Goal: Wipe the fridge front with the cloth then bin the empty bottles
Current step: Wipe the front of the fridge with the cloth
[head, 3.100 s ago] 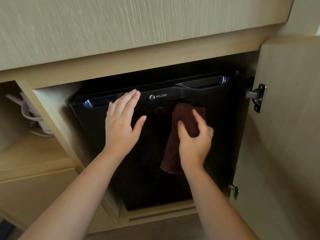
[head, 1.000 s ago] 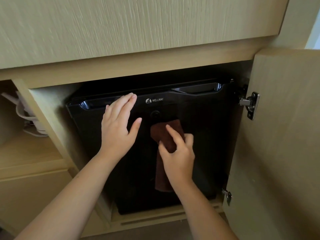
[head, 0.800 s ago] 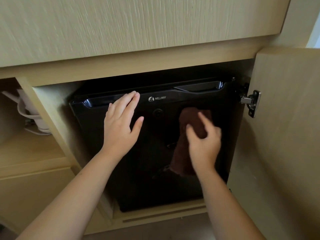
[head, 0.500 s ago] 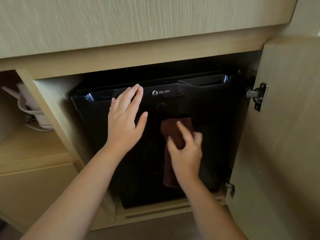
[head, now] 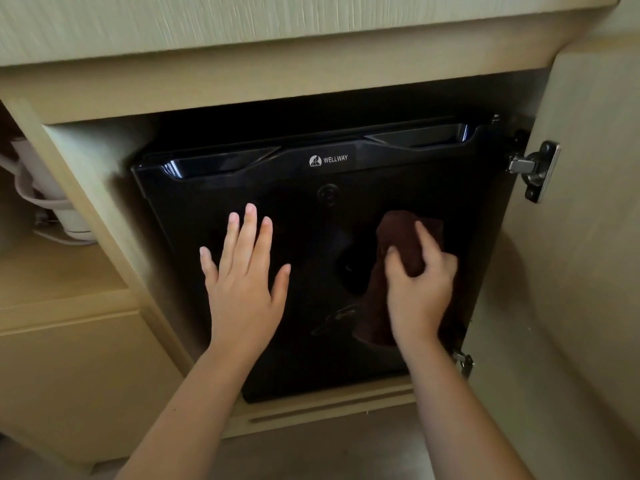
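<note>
A small black fridge [head: 304, 209] with a glossy door sits inside a light wooden cabinet. My left hand [head: 244, 271] lies flat on the left half of the door, fingers spread. My right hand [head: 420, 289] presses a dark brown cloth [head: 398, 237] against the right half of the door. Part of the cloth hangs down behind my wrist. No bottles are in view.
The cabinet door [head: 571, 271] stands open at the right, with a metal hinge [head: 535, 169] near its top. A white appliance with a coiled cord [head: 45, 202] rests on a shelf in the left compartment. Floor shows below the cabinet base.
My left hand has slid down from the fridge's top edge to the middle of the door. My right hand has swept the cloth to the right.
</note>
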{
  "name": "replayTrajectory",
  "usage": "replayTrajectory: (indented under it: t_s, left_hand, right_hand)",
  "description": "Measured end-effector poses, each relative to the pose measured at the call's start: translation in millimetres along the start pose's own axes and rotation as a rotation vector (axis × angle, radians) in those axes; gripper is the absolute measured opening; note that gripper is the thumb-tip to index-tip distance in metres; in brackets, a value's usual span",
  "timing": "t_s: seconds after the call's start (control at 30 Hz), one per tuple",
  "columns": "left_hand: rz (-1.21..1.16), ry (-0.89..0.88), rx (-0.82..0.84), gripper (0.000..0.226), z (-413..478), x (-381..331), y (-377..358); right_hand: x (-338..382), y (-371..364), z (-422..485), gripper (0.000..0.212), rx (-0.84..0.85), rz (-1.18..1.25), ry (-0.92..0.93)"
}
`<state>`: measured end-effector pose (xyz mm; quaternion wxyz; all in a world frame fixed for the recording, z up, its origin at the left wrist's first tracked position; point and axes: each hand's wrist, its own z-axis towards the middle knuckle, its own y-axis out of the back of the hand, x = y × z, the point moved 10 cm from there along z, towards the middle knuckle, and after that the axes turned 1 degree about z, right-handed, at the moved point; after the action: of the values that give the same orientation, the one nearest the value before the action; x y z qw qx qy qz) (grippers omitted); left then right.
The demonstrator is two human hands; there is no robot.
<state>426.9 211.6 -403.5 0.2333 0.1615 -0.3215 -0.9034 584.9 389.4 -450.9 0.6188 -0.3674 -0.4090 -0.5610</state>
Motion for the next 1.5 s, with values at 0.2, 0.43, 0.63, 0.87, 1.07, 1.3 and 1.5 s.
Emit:
replayTrajectory:
  t_s: [0.2,0.43,0.63,0.87,1.07,1.3,1.5]
  left_hand:
    - [0.090,-0.009,0.029,0.069,-7,-3,-12]
    - [0.088,0.004,0.057,0.069,-7,-4,-13]
    - [0.095,0.001,0.055,0.069,-7,-4,-15]
    - [0.099,0.003,0.055,0.066,-7,-3,-13]
    - [0.108,0.003,0.058,0.067,-7,-3,-13]
    - [0.132,-0.009,0.069,0.066,-8,-3,-12]
    - [0.152,-0.023,0.082,0.069,-7,-3,-11]
  right_hand:
    - [-9,-50,-53,0.049,0.244,-0.046,0.153]
    - [-42,23,3,0.046,-0.041,0.020,-0.057]
    - [-42,-27,-42,0.048,0.114,0.125,-0.024]
    - [-20,-20,-26,0.048,0.183,0.021,0.098]
    - [42,-31,-4,0.046,0.137,-0.037,0.238]
    - [-9,-43,-49,0.051,0.259,-0.162,0.225]
    - [3,-31,-31,0.048,0.192,-0.157,0.218]
